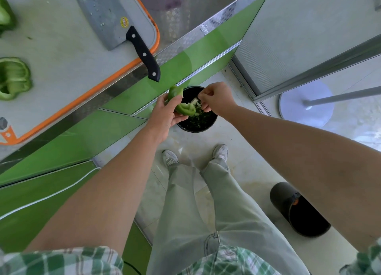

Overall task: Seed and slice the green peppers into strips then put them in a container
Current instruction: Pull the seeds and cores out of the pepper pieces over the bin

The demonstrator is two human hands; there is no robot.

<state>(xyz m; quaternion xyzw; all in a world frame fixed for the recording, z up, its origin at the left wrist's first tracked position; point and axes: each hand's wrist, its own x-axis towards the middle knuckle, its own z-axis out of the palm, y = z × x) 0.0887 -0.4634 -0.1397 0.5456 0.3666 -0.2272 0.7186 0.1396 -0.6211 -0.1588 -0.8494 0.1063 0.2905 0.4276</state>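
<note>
Gripping a green pepper half point(181, 102), left hand point(165, 116) curls round its glossy curved skin; long axis slants from the counter side toward the right hand point(218, 98), whose fingertips pinch the pale spongy core point(194, 100). Directly beneath: round black bin point(198, 130), green scraps inside. Farther, on the counter: orange-rimmed cutting board point(61, 54); steel cleaver point(111, 16), black riveted handle; hollow pepper pieces point(14, 78).
</note>
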